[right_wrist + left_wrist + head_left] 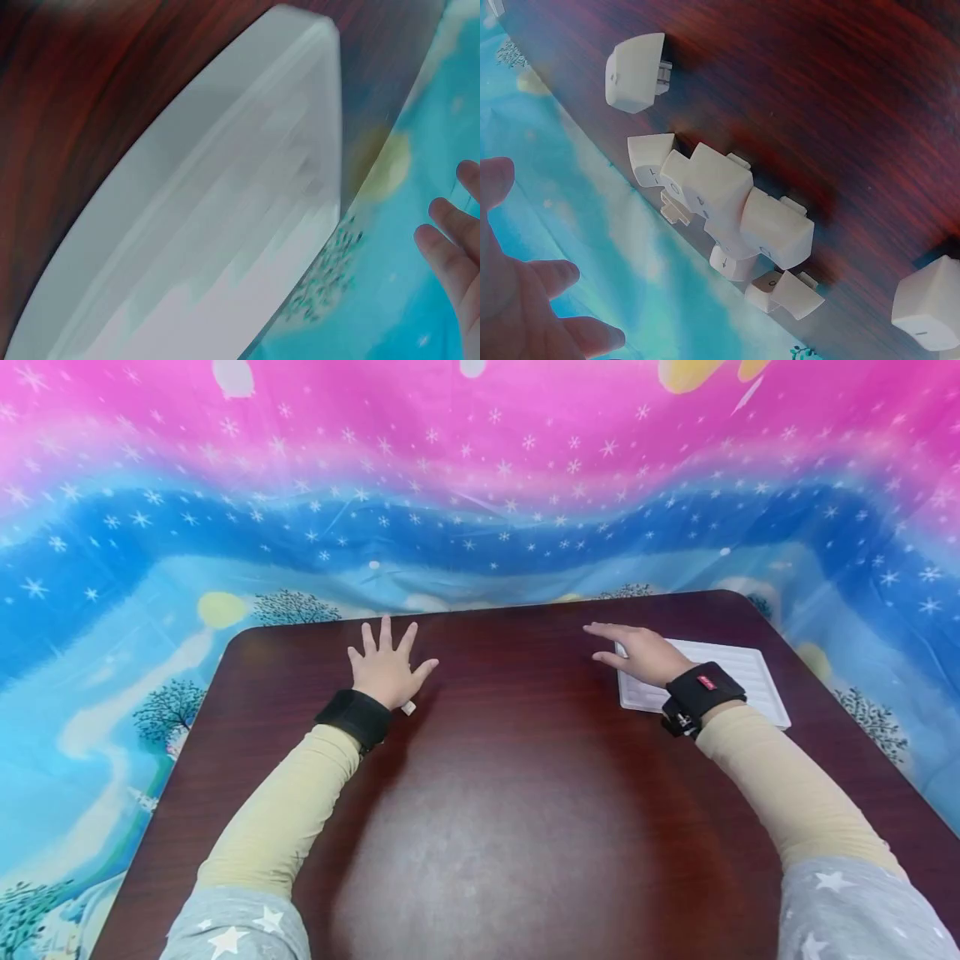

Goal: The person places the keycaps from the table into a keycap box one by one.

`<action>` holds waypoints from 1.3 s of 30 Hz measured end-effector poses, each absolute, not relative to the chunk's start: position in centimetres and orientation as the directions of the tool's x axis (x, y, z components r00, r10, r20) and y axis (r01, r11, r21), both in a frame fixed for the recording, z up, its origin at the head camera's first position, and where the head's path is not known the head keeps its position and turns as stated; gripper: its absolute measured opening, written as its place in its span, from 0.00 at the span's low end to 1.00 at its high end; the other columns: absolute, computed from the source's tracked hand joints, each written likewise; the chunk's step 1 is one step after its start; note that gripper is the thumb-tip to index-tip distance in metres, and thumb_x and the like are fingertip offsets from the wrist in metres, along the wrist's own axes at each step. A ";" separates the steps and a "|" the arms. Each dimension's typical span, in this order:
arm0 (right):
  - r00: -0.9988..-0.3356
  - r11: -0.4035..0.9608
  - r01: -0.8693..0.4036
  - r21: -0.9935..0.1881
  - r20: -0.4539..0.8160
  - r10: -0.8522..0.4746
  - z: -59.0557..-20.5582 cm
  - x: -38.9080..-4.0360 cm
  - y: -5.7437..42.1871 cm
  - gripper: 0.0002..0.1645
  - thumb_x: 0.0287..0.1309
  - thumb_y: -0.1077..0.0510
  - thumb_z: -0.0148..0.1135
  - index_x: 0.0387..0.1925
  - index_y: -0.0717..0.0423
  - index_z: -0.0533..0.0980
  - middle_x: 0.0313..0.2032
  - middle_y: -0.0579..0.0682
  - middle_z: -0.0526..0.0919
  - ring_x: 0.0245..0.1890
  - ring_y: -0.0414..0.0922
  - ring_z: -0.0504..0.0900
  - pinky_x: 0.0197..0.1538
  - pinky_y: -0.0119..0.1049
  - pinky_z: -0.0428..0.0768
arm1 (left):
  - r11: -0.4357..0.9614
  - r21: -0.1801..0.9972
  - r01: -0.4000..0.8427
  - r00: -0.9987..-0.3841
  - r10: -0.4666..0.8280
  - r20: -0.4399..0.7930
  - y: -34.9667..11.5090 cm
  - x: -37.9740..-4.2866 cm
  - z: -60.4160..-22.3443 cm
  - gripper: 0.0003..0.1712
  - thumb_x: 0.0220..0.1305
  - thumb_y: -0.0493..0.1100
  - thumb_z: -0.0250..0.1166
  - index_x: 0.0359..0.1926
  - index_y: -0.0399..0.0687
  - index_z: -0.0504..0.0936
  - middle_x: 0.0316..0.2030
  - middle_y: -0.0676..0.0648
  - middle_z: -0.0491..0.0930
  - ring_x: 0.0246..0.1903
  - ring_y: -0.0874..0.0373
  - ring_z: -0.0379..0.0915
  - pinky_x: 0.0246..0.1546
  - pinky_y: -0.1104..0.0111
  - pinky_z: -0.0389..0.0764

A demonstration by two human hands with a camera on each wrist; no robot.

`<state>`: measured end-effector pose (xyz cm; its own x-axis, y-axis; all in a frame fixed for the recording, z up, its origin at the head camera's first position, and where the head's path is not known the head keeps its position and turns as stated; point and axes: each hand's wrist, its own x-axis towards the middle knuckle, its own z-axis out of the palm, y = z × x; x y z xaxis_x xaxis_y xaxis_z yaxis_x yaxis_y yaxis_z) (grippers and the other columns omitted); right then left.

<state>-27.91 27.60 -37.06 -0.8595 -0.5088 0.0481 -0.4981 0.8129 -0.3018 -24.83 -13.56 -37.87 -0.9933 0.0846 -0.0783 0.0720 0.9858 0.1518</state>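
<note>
Several white keycaps (717, 182) lie loosely grouped on the table in the left wrist view, some with dark printed marks. One keycap (637, 73) sits apart from the cluster, and another keycap (928, 304) is at the right edge. My left hand (384, 672) is spread over them with its fingers straight, holding nothing. In the head view it hides all but a keycap (408, 707) by the thumb's base. Over the left part of a white ridged tray (757, 685) is my right hand (651, 656), fingers extended and nothing held. Whether it touches the tray I cannot tell.
A dark reddish-brown wooden table (510, 693) with rounded far corners carries everything. Behind and beside it hangs a pink and blue cloth (480, 485) with a snowflake pattern. A glare patch lies on the near tabletop.
</note>
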 end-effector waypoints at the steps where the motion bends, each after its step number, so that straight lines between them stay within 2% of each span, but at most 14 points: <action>1: -0.867 0.819 -0.487 -0.304 0.050 -0.496 -37.0 -27.8 28.1 0.35 0.72 0.57 0.62 0.75 0.58 0.65 0.71 0.66 0.68 0.70 0.64 0.66 0.69 0.61 0.64 | 0.986 0.153 0.072 -0.993 0.085 -0.078 -13.6 -24.9 -37.9 0.47 0.75 0.71 0.46 0.83 0.56 0.42 0.80 0.34 0.33 0.77 0.30 0.23 0.69 0.32 0.43; 12: -0.921 0.870 -0.384 -0.308 0.063 -0.385 -36.8 -26.4 33.8 0.34 0.70 0.61 0.64 0.74 0.60 0.66 0.67 0.69 0.71 0.67 0.67 0.69 0.66 0.65 0.65 | 0.988 0.134 0.075 -0.995 0.083 -0.057 -13.8 -24.9 -37.3 0.47 0.75 0.71 0.45 0.83 0.56 0.44 0.80 0.34 0.35 0.77 0.29 0.28 0.69 0.32 0.46; 21: -0.973 0.920 -0.226 -0.319 0.026 -0.230 -37.1 -25.5 39.7 0.37 0.72 0.58 0.61 0.77 0.60 0.61 0.63 0.76 0.70 0.60 0.72 0.71 0.58 0.71 0.67 | 0.988 0.134 0.071 -0.995 0.080 -0.058 -14.4 -24.9 -37.3 0.46 0.75 0.71 0.44 0.83 0.56 0.45 0.80 0.34 0.35 0.76 0.28 0.26 0.68 0.31 0.43; 32: -0.999 0.953 -0.050 -0.299 0.027 -0.044 -38.0 -23.8 45.6 0.34 0.71 0.60 0.55 0.69 0.79 0.60 0.50 0.81 0.72 0.51 0.75 0.71 0.51 0.70 0.68 | 0.989 0.146 0.025 -0.998 0.033 -0.054 -14.6 -25.2 -37.6 0.47 0.75 0.70 0.45 0.83 0.56 0.43 0.80 0.34 0.34 0.76 0.28 0.25 0.68 0.30 0.41; 39: -0.996 0.958 0.016 -0.285 -0.084 -0.008 -38.2 -23.1 47.5 0.36 0.68 0.61 0.51 0.64 0.89 0.57 0.51 0.85 0.72 0.51 0.79 0.73 0.52 0.70 0.71 | 0.987 0.162 -0.001 -0.997 0.010 -0.072 -14.9 -25.2 -37.7 0.47 0.75 0.71 0.44 0.83 0.56 0.40 0.80 0.34 0.29 0.76 0.28 0.21 0.68 0.30 0.40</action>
<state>-23.14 47.54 -38.22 -0.9964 -0.0084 -0.0839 0.0159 0.9584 -0.2850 -25.20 -14.88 -37.74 -0.9974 0.0105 -0.0715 -0.0013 0.9868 0.1622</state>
